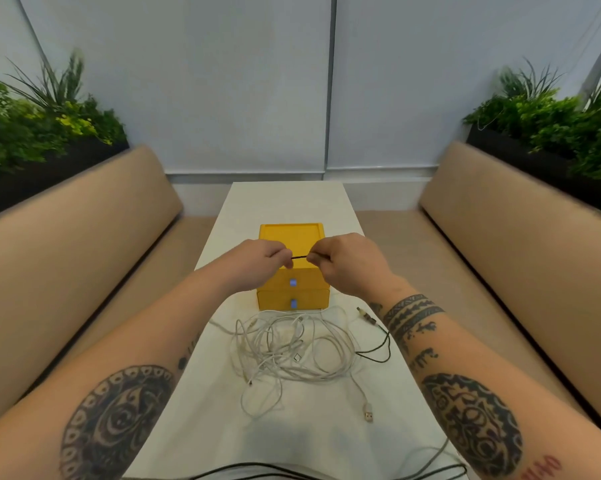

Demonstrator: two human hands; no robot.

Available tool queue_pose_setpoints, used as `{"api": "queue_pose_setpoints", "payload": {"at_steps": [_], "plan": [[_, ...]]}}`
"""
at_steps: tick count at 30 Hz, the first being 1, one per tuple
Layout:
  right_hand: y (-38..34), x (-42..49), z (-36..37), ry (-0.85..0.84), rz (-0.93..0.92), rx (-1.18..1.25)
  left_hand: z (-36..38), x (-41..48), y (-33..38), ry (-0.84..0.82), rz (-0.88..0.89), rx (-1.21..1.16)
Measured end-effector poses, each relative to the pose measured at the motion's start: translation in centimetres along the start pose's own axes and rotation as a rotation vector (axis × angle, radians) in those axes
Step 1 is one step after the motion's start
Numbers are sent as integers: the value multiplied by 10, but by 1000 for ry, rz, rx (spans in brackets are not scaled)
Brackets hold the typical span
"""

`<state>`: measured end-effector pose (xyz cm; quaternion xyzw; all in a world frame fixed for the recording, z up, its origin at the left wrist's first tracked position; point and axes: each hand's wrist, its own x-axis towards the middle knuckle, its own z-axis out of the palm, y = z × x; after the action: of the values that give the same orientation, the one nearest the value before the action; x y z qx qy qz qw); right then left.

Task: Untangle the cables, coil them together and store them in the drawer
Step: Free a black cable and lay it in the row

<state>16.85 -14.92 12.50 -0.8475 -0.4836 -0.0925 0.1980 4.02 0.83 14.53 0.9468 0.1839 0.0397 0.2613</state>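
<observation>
Your left hand [257,263] and right hand [344,263] are up in front of you, knuckles to the camera. Both sets of fingers are curled in tight and pinch a short taut stretch of black cable [299,257] between them. The left fingertips [281,255] clamp one end of that stretch and the right fingertips [313,258] clamp the other, with only a small gap between the hands. Right behind and below them sits the yellow drawer unit [292,237] in the middle of the tabletop [285,202]. Its upper drawer [294,283] and lower drawer [294,303] each show a small blue pull, and both look closed. Just on your side of the unit lies the tangle of white cables [292,348], looped over one another across the middle of the tabletop. One strand trails toward the near edge and ends in a USB plug [368,412]. By the right edge, next to your right forearm, a black braided lead [378,344] lies in a loop with its connector pointing toward the drawer unit. I can't tell whether it's the same cable you're pinching. At the near edge, dark cords [257,474] run across the bottom of the view. The tabletop is long, narrow and white, and it runs away from you to the far wall. Tan upholstered benches flank it, the left bench [84,237] and the right bench [517,237]. Green planters sit behind the backrests, one on the left [32,126] and one on the right [552,116]. Pale wall panels [223,81] close off the far end.
</observation>
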Motion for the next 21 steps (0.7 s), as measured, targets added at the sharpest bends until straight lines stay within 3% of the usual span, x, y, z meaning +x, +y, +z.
{"api": "queue_pose_setpoints", "payload": {"at_steps": [3,8,11,14,18,21], "plan": [[-6,-5,-6,-46,20,66,2,4,5,99,52,34],[6,-18,-20,-218,219,475,-15,0,-12,214,95,175],[8,-20,-18,-299,268,249,-13,-5,-13,258,209,335],[2,-13,-11,-192,299,-132,0,-11,-4,342,357,409],[-1,-12,-12,-141,262,-104,-6,-12,0,260,150,444],[-8,-14,-13,-66,176,-62,-8,-15,6,146,43,175]]}}
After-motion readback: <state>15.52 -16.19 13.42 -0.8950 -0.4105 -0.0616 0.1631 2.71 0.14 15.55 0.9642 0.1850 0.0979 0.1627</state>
